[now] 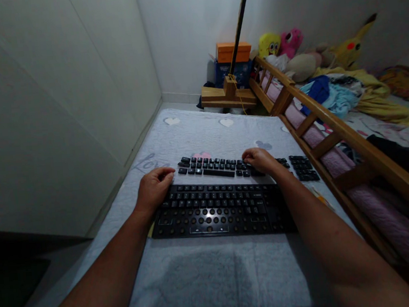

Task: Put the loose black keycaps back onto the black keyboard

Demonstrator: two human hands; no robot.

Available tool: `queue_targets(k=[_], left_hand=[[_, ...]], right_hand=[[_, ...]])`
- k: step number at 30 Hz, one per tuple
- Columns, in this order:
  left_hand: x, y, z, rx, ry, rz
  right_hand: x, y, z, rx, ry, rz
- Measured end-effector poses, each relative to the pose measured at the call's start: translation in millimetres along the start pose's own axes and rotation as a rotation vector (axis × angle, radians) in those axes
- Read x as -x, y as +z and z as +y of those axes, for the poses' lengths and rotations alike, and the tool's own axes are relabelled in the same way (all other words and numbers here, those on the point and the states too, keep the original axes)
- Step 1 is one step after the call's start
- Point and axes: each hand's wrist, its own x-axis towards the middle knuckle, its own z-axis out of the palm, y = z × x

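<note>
A black keyboard [209,210] lies on the pale blue cloth [201,278]; its upper rows carry keycaps, while its lower rows show bare round key posts. Behind it, loose black keycaps [212,164] are laid out in rows, with a long space bar [218,173] among them. A block of loose number-pad keycaps [303,167] sits farther right. My left hand [155,186] rests by the keyboard's upper left corner, fingers curled together. My right hand [258,160] is over the right end of the loose rows, fingertips pinched. Whatever either hand holds is too small to make out.
A wooden bed rail [330,118] runs along the right side, with plush toys and clothes beyond it. At the far end are a wooden stand [228,94] with a dark pole and an orange box [233,52]. A pale panel [77,88] rises at left.
</note>
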Motion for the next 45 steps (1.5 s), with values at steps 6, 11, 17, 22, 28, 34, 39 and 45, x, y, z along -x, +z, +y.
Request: queue_targets(k=[6, 11, 17, 22, 28, 34, 39, 45], left_hand=[[0, -1.5, 1, -0.016, 0.001, -0.003], [1, -1.6, 1, -0.019, 0.004, -0.003], [2, -2.4, 4, -0.017, 0.001, -0.002], [1, -2.1, 3, -0.018, 0.003, -0.004], [1, -1.6, 3, -0.019, 0.010, -0.009], [1, -2.2, 5, -0.023, 0.010, -0.008], [0, -2.3, 5, -0.030, 0.018, -0.012], [0, -1.9, 3, -0.032, 0.010, -0.002]], right_hand=[[-1, 0, 1, -0.027, -0.005, -0.025], [-4, -1, 2, -0.046, -0.003, -0.048], [-7, -3, 2, -0.053, 0.017, -0.061], [-7, -5, 0, -0.068, 0.029, -0.057], [12, -21, -8, -0.107, 0.049, 0.063], [85, -27, -39, -0.226, -0.131, 0.107], [142, -3, -62, -0.248, -0.196, 0.058], [154, 28, -69, -0.163, -0.195, 0.064]])
